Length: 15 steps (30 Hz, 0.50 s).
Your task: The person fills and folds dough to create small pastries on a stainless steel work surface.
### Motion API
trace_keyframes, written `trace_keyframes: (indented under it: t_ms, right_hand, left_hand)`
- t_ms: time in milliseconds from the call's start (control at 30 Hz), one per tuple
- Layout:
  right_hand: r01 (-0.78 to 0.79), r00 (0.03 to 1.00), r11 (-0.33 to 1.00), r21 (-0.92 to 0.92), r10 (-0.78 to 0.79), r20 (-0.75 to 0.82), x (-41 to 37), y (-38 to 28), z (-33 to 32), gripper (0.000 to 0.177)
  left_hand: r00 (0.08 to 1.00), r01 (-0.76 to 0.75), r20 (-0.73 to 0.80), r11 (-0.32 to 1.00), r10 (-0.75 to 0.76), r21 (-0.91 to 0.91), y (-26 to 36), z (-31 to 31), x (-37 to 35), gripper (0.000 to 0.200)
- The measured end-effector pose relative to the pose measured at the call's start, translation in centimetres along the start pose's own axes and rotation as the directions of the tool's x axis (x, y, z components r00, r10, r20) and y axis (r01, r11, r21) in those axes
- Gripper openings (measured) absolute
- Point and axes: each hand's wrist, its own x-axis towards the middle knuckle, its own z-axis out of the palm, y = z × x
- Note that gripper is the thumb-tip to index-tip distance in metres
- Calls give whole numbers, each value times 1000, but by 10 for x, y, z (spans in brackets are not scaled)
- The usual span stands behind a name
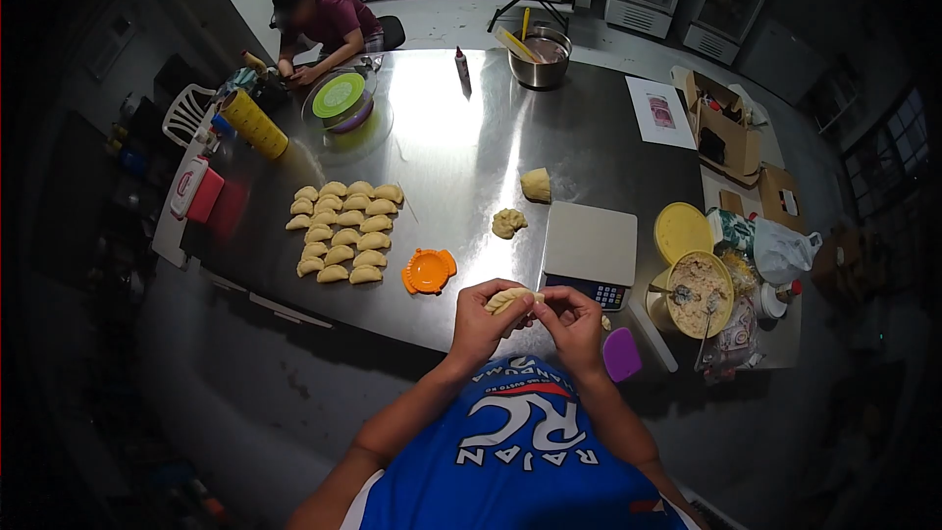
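Observation:
My left hand (478, 322) is closed around a filled dough turnover (505, 299) with a braided edge, held just above the near table edge. My right hand (577, 322) pinches the turnover's right end between thumb and fingers. Rows of shaped turnovers (343, 238) lie on the steel table to the left. Between them and my hands is an orange dumpling mould (429, 271), lying open. Beyond my hands sit a rough dough piece (508, 224) and a smoother dough lump (536, 185).
Right of my hands are a kitchen scale (590, 243), a purple scraper (621, 354) and a bowl of filling (703, 285) with spoons. A metal pot (540, 61) and a dark bottle (462, 67) stand farther back. Another person (339, 25) leans on the far left corner near a green-lidded container (340, 96).

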Motion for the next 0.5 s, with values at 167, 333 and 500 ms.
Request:
trace_keyframes:
  t_ms: [167,333,500]
  right_hand:
    - [-5,1000,1000,12,5,-7,1,1,-6,11]
    - [163,983,933,-320,-183,-31,1,-6,-5,9]
    - [412,883,657,-632,-458,101,5,-28,-3,13]
  left_hand:
    - [1000,-16,15,1000,15,26,-1,0,0,20]
    - [1000,-1,3,999,1,38,3,4,-2,20]
    - [1000,5,16,999,-6,44,1,4,-1,20]
